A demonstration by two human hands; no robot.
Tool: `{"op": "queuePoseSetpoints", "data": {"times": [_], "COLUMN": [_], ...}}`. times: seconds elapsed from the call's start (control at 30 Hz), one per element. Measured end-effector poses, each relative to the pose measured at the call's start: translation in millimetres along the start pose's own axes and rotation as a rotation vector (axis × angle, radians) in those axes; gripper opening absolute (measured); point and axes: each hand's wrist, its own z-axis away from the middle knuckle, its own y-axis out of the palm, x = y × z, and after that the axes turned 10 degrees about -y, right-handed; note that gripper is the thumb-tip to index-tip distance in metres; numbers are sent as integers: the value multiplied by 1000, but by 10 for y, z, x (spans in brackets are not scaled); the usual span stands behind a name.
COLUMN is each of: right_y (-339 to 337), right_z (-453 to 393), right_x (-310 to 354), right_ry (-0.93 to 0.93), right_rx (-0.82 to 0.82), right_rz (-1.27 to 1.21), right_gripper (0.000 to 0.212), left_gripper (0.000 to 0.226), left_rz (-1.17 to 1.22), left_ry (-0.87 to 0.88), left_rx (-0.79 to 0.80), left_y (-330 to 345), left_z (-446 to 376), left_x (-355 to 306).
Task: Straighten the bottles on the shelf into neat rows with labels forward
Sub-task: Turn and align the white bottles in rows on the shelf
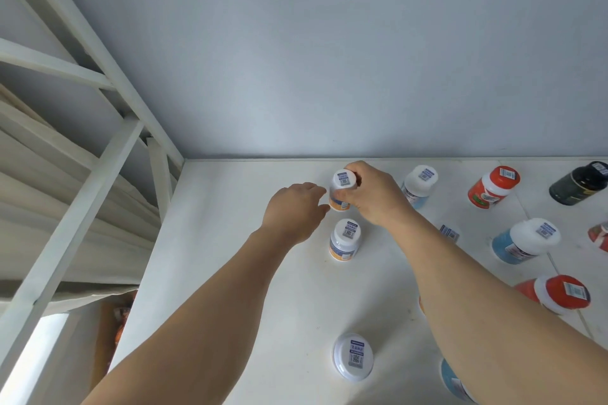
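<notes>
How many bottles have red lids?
2. One red-lidded bottle stands near the back wall on the right, the other red-lidded bottle nearer the front right. A red thing at the right edge is cut off.

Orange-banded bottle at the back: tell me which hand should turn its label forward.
Probably the right hand: its fingers already curl round the orange-banded bottle, so it can likely twist it in place. The left hand only rests against the bottle's side with relaxed fingers and could steady it.
</notes>
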Motion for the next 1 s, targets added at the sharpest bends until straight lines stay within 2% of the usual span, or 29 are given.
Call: {"op": "queuePoseSetpoints", "data": {"times": [0.17, 0.3, 0.43, 0.63, 1.0], "right_y": [41, -98, -285, -457, -633], "right_z": [-14, 84, 310, 694, 1970], "right_x": [-14, 113, 220, 282, 456], "right_ry": [-3, -78, -226, -372, -396], "right_rx": [23, -4, -103, -45, -210], "right_rz": [0, 134, 362, 633, 636], "right_gripper": [43, 55, 37, 32, 32], "left_gripper": [32, 30, 27, 23, 26], "left_rz": [-65, -92, -151, -213, -162], "left_ry": [49, 79, 120, 172, 294], "left_rx": [-91, -189, -278, -388, -503], "left_y": [27, -94, -320, -640, -743], "left_z": [36, 127, 266, 619, 1732], "left_x": [44, 13, -70, -309, -696]}}
